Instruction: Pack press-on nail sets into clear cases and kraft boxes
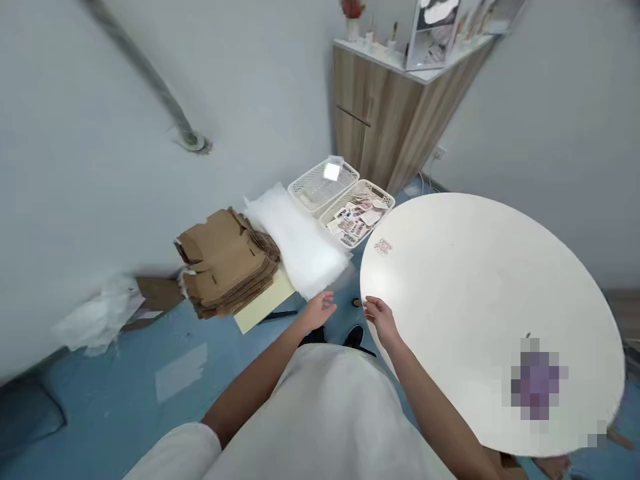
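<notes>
My left hand hangs just in front of the near end of a stack of white translucent sheets, its fingers slightly bent and apart. I see nothing in it. My right hand is over the left edge of a round white table, fingers loosely curved and holding nothing I can see. On the tabletop beyond that hand lies a small flat piece with a pinkish print. Whether my right hand touches the table I cannot tell.
Left of the sheets is a pile of folded brown cardboard boxes. Behind stand two white baskets, one holding printed cards, the other clear plastic pieces. A wood-grain cabinet fills the corner. A blurred purple patch covers something on the table.
</notes>
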The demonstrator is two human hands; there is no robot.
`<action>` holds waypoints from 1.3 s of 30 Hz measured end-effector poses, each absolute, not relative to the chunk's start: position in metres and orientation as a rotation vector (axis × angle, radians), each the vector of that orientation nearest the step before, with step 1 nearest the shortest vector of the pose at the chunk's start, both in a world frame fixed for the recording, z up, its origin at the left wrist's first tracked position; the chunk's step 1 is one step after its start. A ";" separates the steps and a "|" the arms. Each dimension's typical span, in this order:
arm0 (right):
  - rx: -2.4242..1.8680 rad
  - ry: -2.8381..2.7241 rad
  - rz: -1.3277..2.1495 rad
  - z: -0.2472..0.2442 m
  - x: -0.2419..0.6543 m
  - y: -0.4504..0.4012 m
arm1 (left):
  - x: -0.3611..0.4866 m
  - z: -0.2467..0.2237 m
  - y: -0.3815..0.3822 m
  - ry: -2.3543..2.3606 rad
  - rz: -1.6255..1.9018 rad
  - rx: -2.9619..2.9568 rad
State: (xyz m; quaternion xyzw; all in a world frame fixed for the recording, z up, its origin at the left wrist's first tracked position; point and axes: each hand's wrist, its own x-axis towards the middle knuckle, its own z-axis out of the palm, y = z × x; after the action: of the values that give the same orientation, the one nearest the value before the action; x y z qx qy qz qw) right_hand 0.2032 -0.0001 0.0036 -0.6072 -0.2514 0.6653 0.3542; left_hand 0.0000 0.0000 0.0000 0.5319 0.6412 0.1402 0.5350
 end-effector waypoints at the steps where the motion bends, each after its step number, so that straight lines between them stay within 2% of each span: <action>1: -1.568 -0.653 1.704 0.003 0.198 0.005 | -0.009 0.003 0.000 1.532 0.333 1.307; 11: -1.575 -0.827 1.583 0.005 0.118 0.055 | -0.105 0.019 0.010 1.515 0.366 1.470; 20: -1.555 -1.132 1.598 0.026 0.079 0.098 | -0.122 0.041 0.074 1.417 0.482 1.558; 26: -1.570 -1.113 1.530 0.033 0.082 0.173 | -0.121 0.042 0.149 1.412 0.555 1.570; 32: -1.547 -1.075 1.433 0.024 0.079 0.271 | -0.121 0.032 0.258 1.563 0.641 1.510; 39: -1.497 -1.004 1.381 -0.004 0.064 0.368 | -0.111 -0.006 0.371 1.580 0.743 1.274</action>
State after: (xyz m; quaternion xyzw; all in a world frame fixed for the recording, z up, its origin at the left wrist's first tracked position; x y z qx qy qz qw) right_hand 0.0644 0.3680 -0.0044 -0.5976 -0.4009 0.5515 0.4219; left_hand -0.1112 0.3714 -0.0059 0.5201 0.6450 0.3031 0.4708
